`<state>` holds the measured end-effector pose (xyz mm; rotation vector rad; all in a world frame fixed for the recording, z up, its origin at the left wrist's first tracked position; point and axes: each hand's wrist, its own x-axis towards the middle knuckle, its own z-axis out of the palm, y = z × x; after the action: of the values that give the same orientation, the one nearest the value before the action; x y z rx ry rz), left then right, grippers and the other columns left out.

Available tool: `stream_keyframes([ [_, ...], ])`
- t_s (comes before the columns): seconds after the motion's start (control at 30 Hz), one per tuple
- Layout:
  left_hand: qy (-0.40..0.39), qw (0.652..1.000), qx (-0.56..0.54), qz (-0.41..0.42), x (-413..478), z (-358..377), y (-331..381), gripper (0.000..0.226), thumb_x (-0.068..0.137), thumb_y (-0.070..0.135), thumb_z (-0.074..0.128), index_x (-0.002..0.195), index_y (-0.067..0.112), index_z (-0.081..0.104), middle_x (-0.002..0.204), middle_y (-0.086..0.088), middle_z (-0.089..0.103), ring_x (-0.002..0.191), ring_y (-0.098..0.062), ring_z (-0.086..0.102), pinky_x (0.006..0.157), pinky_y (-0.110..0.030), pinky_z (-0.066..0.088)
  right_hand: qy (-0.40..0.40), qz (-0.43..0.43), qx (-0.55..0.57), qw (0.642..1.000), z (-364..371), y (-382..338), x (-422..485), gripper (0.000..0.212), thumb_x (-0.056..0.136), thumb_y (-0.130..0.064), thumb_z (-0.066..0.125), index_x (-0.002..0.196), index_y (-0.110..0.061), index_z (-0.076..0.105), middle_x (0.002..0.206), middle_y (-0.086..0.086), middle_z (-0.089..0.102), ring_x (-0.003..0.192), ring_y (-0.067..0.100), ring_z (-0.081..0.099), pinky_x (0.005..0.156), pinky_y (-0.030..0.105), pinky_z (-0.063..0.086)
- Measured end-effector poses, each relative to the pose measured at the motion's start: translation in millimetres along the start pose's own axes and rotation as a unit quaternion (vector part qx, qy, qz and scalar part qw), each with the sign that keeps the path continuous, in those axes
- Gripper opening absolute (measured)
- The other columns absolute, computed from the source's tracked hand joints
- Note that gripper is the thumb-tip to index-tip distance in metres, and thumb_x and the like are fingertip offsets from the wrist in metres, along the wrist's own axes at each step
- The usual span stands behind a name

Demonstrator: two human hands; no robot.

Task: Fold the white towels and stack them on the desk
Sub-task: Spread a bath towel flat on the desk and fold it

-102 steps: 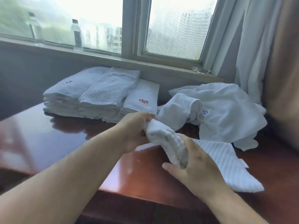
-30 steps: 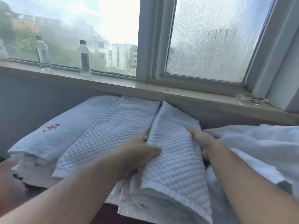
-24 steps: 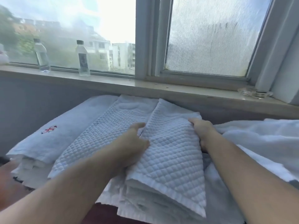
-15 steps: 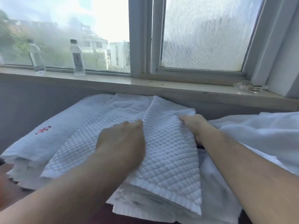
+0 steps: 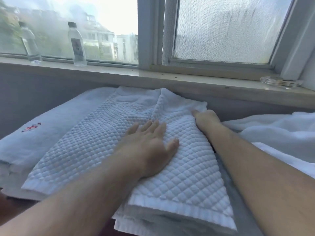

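A folded white waffle-textured towel (image 5: 192, 167) lies on top of the right-hand stack. My left hand (image 5: 150, 143) rests flat on it with fingers spread and straight. At the towel's far right edge my right hand (image 5: 204, 117) touches the cloth; its fingers are mostly hidden behind the hand. To the left lies another folded waffle towel (image 5: 88, 143), and beyond it a smooth folded towel (image 5: 39, 133) bearing a small red emblem. A heap of unfolded white towels (image 5: 276, 132) sits at the right.
Only a sliver of the dark wooden desk (image 5: 6, 206) shows at the lower left. Behind the stacks runs a window sill (image 5: 153, 77) with two clear water bottles (image 5: 76, 45) and a glass dish (image 5: 281, 82) at its right end.
The bunched waffle towel I held over the desk now lies folded on the right stack. In the last second my left hand went from gripping its left edge to lying flat on top.
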<state>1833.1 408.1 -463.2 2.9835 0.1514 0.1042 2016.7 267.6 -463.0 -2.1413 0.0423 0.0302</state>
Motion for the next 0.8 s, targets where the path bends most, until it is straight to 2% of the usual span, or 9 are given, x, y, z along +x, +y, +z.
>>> stream_keyframes([
  [0.07,-0.002,1.000,0.002,-0.002,1,1,3,0.075,0.097,0.070,0.012,0.161,0.032,0.002,0.168,0.012,-0.003,0.153,-0.004,-0.006,0.124,-0.037,-0.008,0.116,-0.080,-0.133,0.981,1,2,-3,0.051,0.098,-0.031,0.057,0.140,-0.006,0.045,0.132,0.017,0.053,0.118,0.035,0.052,0.092,0.040,0.044],
  [0.13,0.000,1.000,0.006,0.001,1,1,4,0.076,0.096,0.070,0.012,0.161,0.031,0.002,0.168,0.012,-0.003,0.153,-0.003,-0.007,0.124,-0.038,-0.007,0.199,-0.274,-0.219,0.915,1,-3,-8,0.039,0.096,-0.021,0.052,0.134,-0.014,0.054,0.134,0.013,0.050,0.125,0.035,0.046,0.100,0.046,0.038],
  [0.2,0.005,1.000,0.010,0.006,-3,1,3,0.077,0.096,0.070,0.011,0.161,0.030,0.002,0.169,0.011,-0.003,0.153,-0.003,-0.007,0.125,-0.038,-0.007,0.093,-0.396,-0.209,0.889,1,-20,-10,0.037,0.100,-0.024,0.045,0.133,-0.019,0.060,0.140,0.003,0.051,0.131,0.028,0.045,0.108,0.044,0.036],
  [0.27,0.003,1.000,0.016,0.013,-10,2,2,0.078,0.095,0.070,0.009,0.161,0.029,0.000,0.169,0.010,-0.004,0.153,-0.004,-0.009,0.125,-0.038,-0.007,-0.061,-0.377,-0.225,0.896,6,-41,-6,0.045,0.105,-0.032,0.039,0.148,-0.023,0.049,0.160,-0.006,0.035,0.146,0.019,0.033,0.120,0.038,0.023],
  [0.33,-0.011,0.999,0.032,0.021,-17,1,-4,0.082,0.092,0.072,0.004,0.160,0.029,-0.005,0.168,0.012,-0.007,0.152,-0.003,-0.012,0.124,-0.039,-0.009,-0.132,-0.328,-0.309,0.883,20,-55,1,0.050,0.108,-0.039,0.031,0.157,-0.029,0.034,0.167,-0.008,0.021,0.154,0.020,0.018,0.125,0.040,0.010],
  [0.4,-0.031,0.998,0.049,0.025,-21,-3,-9,0.083,0.090,0.074,0.001,0.160,0.030,-0.007,0.167,0.014,-0.009,0.152,-0.003,-0.013,0.124,-0.040,-0.010,-0.143,-0.282,-0.379,0.869,32,-57,4,0.051,0.106,-0.044,0.022,0.157,-0.041,0.027,0.168,-0.011,0.016,0.155,0.027,0.011,0.124,0.050,0.005],
  [0.53,-0.042,0.998,0.049,0.021,-19,-8,-6,0.083,0.091,0.074,0.003,0.160,0.030,-0.007,0.167,0.014,-0.010,0.151,-0.002,-0.015,0.124,-0.041,-0.012,-0.146,-0.243,-0.374,0.883,38,-53,13,0.051,0.105,-0.046,0.021,0.156,-0.050,0.023,0.169,-0.017,0.009,0.156,0.025,0.001,0.122,0.052,-0.004],
  [0.67,-0.063,0.996,0.056,0.036,-30,-11,-12,0.091,0.080,0.078,-0.003,0.159,0.032,-0.010,0.166,0.016,-0.014,0.149,-0.001,-0.020,0.123,-0.041,-0.015,-0.176,-0.216,-0.357,0.891,39,-52,25,0.051,0.106,-0.048,0.022,0.157,-0.051,0.019,0.170,-0.014,0.006,0.156,0.027,-0.002,0.123,0.052,-0.007],
  [0.8,-0.058,0.996,0.056,0.043,-44,-12,-16,0.092,0.077,0.079,-0.008,0.158,0.035,-0.012,0.165,0.019,-0.016,0.148,0.002,-0.022,0.122,-0.040,-0.017,-0.139,-0.258,-0.369,0.882,43,-45,21,0.051,0.106,-0.045,0.021,0.157,-0.046,0.023,0.168,-0.018,0.014,0.155,0.024,0.006,0.121,0.050,0.001],
])
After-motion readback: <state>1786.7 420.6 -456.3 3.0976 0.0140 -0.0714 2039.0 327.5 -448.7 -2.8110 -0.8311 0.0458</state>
